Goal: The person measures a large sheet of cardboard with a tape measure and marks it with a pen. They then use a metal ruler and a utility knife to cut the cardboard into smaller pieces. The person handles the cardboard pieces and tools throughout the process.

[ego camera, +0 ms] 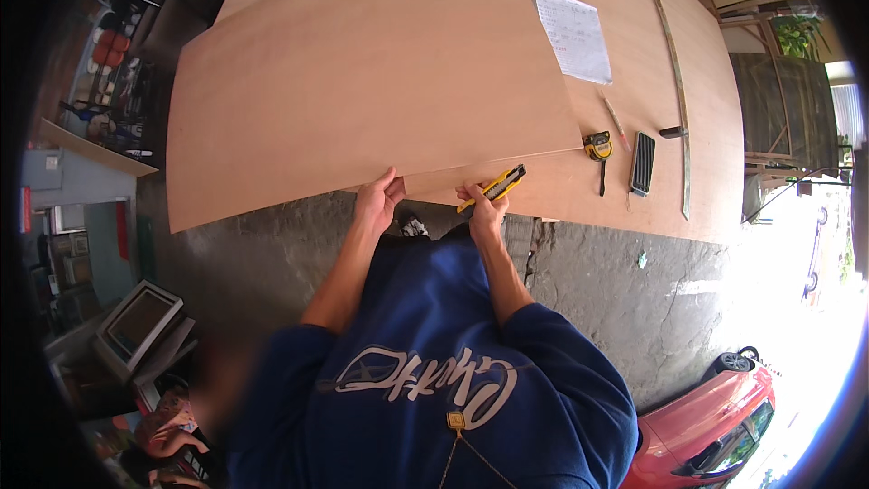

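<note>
My left hand (pixel 379 202) grips the near edge of a thin plywood sheet (pixel 373 81), thumb on top and fingers underneath. That sheet lies at a slant over a larger plywood sheet (pixel 706 95), its near edge reaching out past the lower one at the left. In my right hand (pixel 487 209) is a yellow and black utility knife (pixel 501 186), pointing up and to the right. The knife sits just before the upper sheet's near edge, above the lower sheet. A yellow and black tape measure (pixel 598 146) rests by the upper sheet's right corner.
Right of the tape measure lie a pencil (pixel 614 121), a dark ribbed phone-like object (pixel 642 163), a small black block (pixel 673 132) and a long metal straightedge (pixel 669 61). A handwritten paper (pixel 576 37) lies farther back. Behind me are a red car (pixel 713 414) and a seated person (pixel 170 424).
</note>
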Available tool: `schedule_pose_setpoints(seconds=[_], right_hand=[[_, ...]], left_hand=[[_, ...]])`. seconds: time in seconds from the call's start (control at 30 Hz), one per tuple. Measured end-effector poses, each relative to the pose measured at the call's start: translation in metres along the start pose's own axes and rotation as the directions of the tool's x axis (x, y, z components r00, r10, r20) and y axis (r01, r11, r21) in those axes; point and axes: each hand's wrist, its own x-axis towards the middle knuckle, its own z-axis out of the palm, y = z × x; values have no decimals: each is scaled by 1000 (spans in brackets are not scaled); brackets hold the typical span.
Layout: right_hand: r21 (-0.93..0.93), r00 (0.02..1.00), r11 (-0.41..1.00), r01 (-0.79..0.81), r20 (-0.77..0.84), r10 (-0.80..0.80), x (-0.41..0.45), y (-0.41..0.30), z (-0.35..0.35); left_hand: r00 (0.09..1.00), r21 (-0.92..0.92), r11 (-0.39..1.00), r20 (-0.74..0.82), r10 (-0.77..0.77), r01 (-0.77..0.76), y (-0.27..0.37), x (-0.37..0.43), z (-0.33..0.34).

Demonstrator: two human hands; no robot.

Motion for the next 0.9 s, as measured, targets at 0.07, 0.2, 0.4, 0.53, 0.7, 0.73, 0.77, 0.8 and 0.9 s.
schedule_pose_setpoints(seconds=[0.07,0.2,0.4,0.53,0.7,0.73,0.77,0.8,0.9], right_hand=[[-16,1000,1000,-13,23,14,-1,5,-3],[67,998,998,-9,-54,12,-5,18,7],[220,959,970,-100,-240,153,-10,19,25],[239,953,965,-108,-251,169,-16,14,15],[241,950,961,-132,-246,192,-28,10,11],[258,955,958,-123,-232,185,-27,14,8],[275,959,955,-114,-219,178,-24,21,4],[289,964,952,-104,-208,168,-22,21,2],[275,945,954,-116,-266,192,-18,26,3]], left_hand=[[1000,4,1000,-26,-7,8,0,1,2],[991,87,995,-126,-35,47,-3,-4,-5],[993,94,995,-115,-29,40,-16,-19,-8],[996,73,996,-78,-45,51,-19,-21,-4],[967,204,970,-243,-78,129,-8,-31,10],[972,208,970,-223,-76,124,-8,-31,10],[976,212,970,-202,-76,119,-8,-30,10],[975,210,971,-210,-69,114,-10,-30,10],[974,189,977,-220,-59,102,-15,-25,8]])
